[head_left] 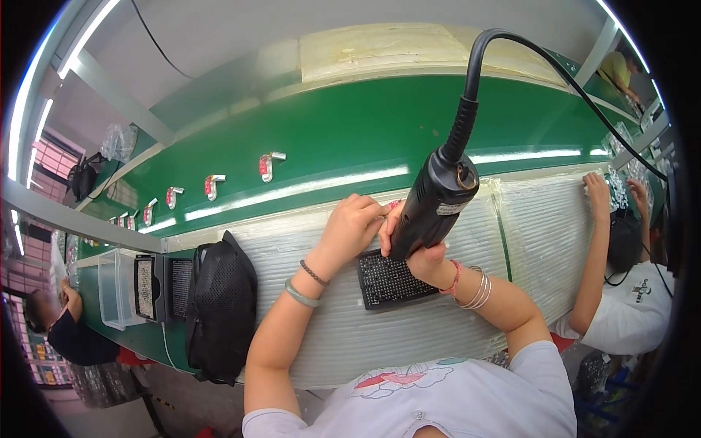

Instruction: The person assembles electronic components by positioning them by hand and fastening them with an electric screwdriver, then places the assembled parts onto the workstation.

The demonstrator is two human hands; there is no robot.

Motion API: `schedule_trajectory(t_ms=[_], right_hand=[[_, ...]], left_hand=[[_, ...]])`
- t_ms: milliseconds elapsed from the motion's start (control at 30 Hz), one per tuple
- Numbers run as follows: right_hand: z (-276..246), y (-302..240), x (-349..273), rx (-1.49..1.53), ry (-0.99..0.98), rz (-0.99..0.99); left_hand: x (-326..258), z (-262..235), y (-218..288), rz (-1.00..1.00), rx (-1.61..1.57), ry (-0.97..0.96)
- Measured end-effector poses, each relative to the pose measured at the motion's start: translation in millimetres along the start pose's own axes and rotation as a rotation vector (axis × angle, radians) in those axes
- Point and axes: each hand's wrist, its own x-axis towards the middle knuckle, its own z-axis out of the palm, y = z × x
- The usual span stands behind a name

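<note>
My right hand [425, 264] is wrapped around a black electric screwdriver [431, 201], which stands tilted with its cord end up. Its lower tip is hidden behind the hand. Just left of it, my left hand [353, 225] has its fingers closed together over a small red part [395, 205], mostly covered by the fingers of both hands. Below both hands lies a shallow black tray [398, 301] filled with rows of small shiny pieces, probably screws. The tray rests on a ridged, plastic-covered work surface [314, 343].
A thick black cable [544, 55] arches from the screwdriver to the right. Small red-and-white devices [265, 168] line the green belt [350, 131] beyond. At left are a black bag [223, 310], a dark tray [150, 288] and a clear bin [115, 288]. Co-workers [635, 292] sit on both sides.
</note>
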Motion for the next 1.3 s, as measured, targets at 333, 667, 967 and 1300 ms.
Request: schedule_trajectory(t_ms=[333,667,967,1300], right_hand=[[-2.5,3.3,0.1,-0.008,-0.002,0.025],[2.7,0.0,2.7,-0.095,0.014,-0.111],[-5.0,-28.6,54.6,-0.030,0.088,-0.125],[-7.0,4.9,67.4,-0.073,0.154,-0.188]], left_hand=[[-0.7,0.1,-1.1,-0.001,0.003,-0.012],[-0.9,-0.2,-0.5,-0.022,-0.046,0.007],[-0.6,1.5,3.3,-0.087,-0.147,0.036],[-3.9,4.6,-2.0,-0.182,-0.178,0.033]])
